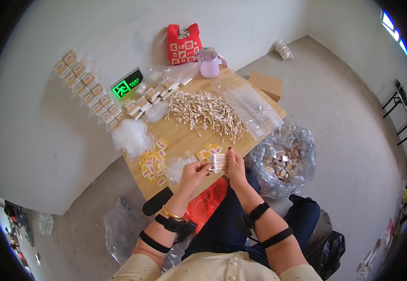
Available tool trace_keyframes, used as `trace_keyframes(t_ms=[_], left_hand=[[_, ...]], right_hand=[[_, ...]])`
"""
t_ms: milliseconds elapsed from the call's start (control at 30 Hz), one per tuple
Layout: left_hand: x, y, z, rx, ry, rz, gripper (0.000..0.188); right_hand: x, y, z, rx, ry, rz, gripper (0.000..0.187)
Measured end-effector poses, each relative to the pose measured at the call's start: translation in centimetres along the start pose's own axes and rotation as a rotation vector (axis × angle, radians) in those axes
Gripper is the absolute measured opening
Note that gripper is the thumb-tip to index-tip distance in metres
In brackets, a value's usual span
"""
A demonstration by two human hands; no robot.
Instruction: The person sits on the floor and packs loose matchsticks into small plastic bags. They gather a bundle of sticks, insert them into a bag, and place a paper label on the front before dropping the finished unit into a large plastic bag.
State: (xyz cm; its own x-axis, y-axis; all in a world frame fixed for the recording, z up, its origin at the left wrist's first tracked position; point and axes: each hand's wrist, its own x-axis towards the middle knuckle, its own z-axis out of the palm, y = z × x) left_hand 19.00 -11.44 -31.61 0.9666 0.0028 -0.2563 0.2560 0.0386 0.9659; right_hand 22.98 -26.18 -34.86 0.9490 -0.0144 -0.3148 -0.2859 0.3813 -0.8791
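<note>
Swab bundle [219, 162], smack between the fingers
Left hand [194, 176] and right hand [235, 169] both pinched snug on opposite edges; sticks look like they run crosswise, neither hand's really nearer.

The right hand [235, 166] is covering part of the cotton swabs [219, 162]. The lower edge is cropping the shirt [234, 268]; clutter [377, 251] at lower right is appearing too small to identify.

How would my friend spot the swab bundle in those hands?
Find the wooden table, then its near edge. There, between the left hand and right hand, is the swab bundle; its sticks line up side by side, unlike the jumbled pile beyond.
</note>
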Motion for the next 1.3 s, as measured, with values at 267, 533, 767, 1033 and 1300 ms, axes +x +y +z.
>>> trace_keyframes(t_ms=[267, 533, 767, 1033, 1300], left_hand=[[1.2, -0.4, -1.6, -0.015, 0.107, -0.081, 0.029], [5.4, -3.5, -3.4, 0.482, 0.293, 0.159, 0.027], [9.7, -7.9, -4.0, 0.789, 0.335, 0.266, 0.023], [6.4, -1.0, -0.1, 0.795, 0.381, 0.432, 0.020], [-2.3, 10.1, 7.2, 0.518, 0.103, 0.741, 0.020]], right_hand=[[2.1, 0.7, -0.7, 0.104, -0.013, 0.112, 0.038], [0.6, -3.6, -0.8, 0.386, -0.016, 0.234, 0.039], [-1.4, -8.5, -2.8, 0.430, -0.132, 0.172, 0.038], [-4.8, -12.9, -3.3, 0.468, -0.124, 0.006, 0.036], [-7.8, -16.1, -5.1, 0.564, -0.203, -0.101, 0.037]])
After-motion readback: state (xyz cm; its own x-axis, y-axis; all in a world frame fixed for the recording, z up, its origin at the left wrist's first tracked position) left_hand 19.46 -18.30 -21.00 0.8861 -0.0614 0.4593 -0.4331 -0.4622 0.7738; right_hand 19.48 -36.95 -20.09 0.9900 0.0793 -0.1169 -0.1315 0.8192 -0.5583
